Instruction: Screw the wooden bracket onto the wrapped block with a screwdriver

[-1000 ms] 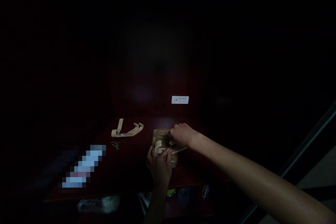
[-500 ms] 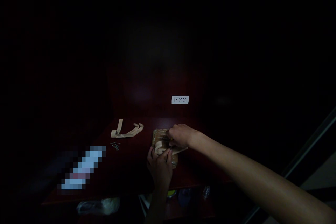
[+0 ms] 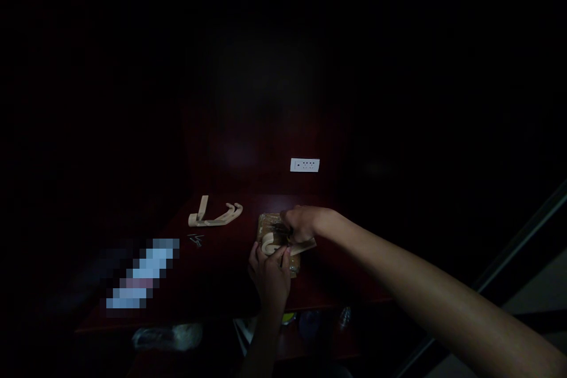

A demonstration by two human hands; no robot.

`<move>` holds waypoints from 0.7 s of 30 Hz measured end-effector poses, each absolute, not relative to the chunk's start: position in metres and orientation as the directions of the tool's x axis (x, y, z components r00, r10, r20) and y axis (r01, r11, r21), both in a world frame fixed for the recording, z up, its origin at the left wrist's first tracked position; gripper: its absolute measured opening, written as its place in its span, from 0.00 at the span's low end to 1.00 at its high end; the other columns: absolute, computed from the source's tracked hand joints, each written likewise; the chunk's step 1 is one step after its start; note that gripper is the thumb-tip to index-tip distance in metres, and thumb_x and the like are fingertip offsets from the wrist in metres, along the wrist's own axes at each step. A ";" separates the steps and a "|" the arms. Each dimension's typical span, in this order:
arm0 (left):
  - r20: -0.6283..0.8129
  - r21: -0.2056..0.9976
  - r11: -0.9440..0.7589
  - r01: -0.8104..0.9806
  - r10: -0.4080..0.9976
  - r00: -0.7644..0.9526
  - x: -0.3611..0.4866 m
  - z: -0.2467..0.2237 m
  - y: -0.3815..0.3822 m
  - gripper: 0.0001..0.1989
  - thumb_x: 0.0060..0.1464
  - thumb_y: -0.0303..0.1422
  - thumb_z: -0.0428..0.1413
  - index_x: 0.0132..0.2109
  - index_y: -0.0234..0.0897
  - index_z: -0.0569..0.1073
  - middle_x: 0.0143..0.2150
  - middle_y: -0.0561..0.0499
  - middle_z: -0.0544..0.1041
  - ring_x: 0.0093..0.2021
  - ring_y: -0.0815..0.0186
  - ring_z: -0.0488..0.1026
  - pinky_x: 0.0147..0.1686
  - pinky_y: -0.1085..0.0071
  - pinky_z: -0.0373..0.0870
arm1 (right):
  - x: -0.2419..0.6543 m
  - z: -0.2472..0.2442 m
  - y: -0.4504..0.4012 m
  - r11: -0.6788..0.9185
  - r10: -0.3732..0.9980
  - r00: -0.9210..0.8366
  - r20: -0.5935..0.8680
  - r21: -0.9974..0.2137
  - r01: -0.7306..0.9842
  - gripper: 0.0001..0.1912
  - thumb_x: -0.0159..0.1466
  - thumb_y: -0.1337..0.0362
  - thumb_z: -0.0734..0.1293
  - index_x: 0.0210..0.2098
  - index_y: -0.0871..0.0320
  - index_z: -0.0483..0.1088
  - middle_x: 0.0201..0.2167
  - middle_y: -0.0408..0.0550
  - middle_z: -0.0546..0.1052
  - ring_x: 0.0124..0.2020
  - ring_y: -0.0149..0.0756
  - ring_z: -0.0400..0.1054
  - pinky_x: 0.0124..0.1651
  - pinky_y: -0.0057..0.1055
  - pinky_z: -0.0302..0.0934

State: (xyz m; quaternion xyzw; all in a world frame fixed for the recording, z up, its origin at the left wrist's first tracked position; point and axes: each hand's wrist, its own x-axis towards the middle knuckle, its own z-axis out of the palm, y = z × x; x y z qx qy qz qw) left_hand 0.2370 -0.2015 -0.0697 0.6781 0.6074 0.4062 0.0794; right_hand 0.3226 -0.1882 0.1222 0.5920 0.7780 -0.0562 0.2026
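A pale, hook-shaped piece [image 3: 305, 246] lies across a brown block wrapped in clear film or tape [image 3: 269, 223]. My left hand [image 3: 271, 271] grips the curved piece from the near side, fingers closed on it. Above its middle, my right hand [image 3: 301, 223] is closed around a small tool, of which only a bit of yellow shows; its tip is hidden. More pale hook-shaped pieces [image 3: 215, 222] lie to the left on the dark red table. Several small screws or nails [image 3: 195, 240] are just below them.
The dark red table [image 3: 212, 289] carries a bright pixelated rectangle [image 3: 144, 274] at the left. A white socket panel [image 3: 305, 165] is on the wall behind. Below the table edge are a clear plastic bag [image 3: 168, 336] and other dim items on a shelf.
My right hand has turned slightly, its wrist lifting over the block. My left hand still holds the pale piece in place. The whole view has shifted a little.
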 end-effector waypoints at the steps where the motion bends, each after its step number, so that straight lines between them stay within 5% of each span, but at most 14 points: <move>1: 0.453 0.603 -0.249 0.758 0.889 -0.069 0.237 -0.070 -0.201 0.13 0.57 0.41 0.52 0.42 0.48 0.79 0.56 0.41 0.67 0.62 0.51 0.54 0.53 0.55 0.61 | 0.322 0.124 -0.188 0.305 0.898 -0.228 -0.377 0.157 0.939 0.23 0.53 0.61 0.70 0.47 0.62 0.73 0.42 0.55 0.78 0.39 0.43 0.73 0.31 0.27 0.62; 11: 0.473 0.608 -0.253 0.753 0.877 -0.088 0.240 -0.073 -0.199 0.12 0.56 0.40 0.53 0.42 0.48 0.80 0.55 0.42 0.68 0.62 0.51 0.55 0.53 0.55 0.62 | 0.321 0.110 -0.187 0.284 0.958 -0.254 -0.135 0.305 0.909 0.19 0.57 0.57 0.68 0.44 0.62 0.75 0.41 0.62 0.77 0.44 0.47 0.72 0.40 0.33 0.65; 21: 0.483 0.600 -0.262 0.756 0.872 -0.082 0.239 -0.074 -0.200 0.13 0.56 0.41 0.52 0.43 0.47 0.79 0.56 0.40 0.67 0.61 0.51 0.55 0.53 0.54 0.62 | 0.327 0.114 -0.195 0.310 0.945 -0.267 -0.191 0.253 0.917 0.19 0.58 0.57 0.66 0.46 0.59 0.72 0.40 0.59 0.77 0.40 0.48 0.73 0.36 0.34 0.65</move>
